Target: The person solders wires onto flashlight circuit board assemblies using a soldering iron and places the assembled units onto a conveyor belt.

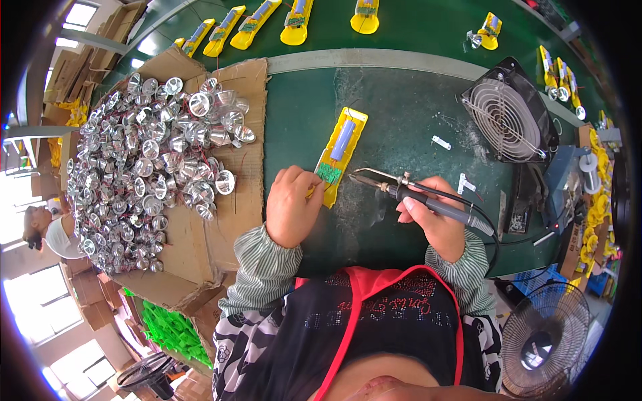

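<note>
right hand [436, 217] closed around the grey handle of a soldering iron [421, 198], tip pointing left, just short of the circuit board. left hand [293, 206] fingers curled, pinning the near end of a yellow casing [342, 155] on the green worktop [401, 113]. small green circuit board [328, 173] at that end, blue battery [342, 140] further up. beyond left: cardboard box [231, 200] heaped with silver reflectors [147, 160]. beyond right: fan [509, 119]. far edge: row of yellow casings [294, 23].

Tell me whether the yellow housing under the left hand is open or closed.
Open: the yellow housing lies face up, showing a blue cell and green circuit board.
</note>
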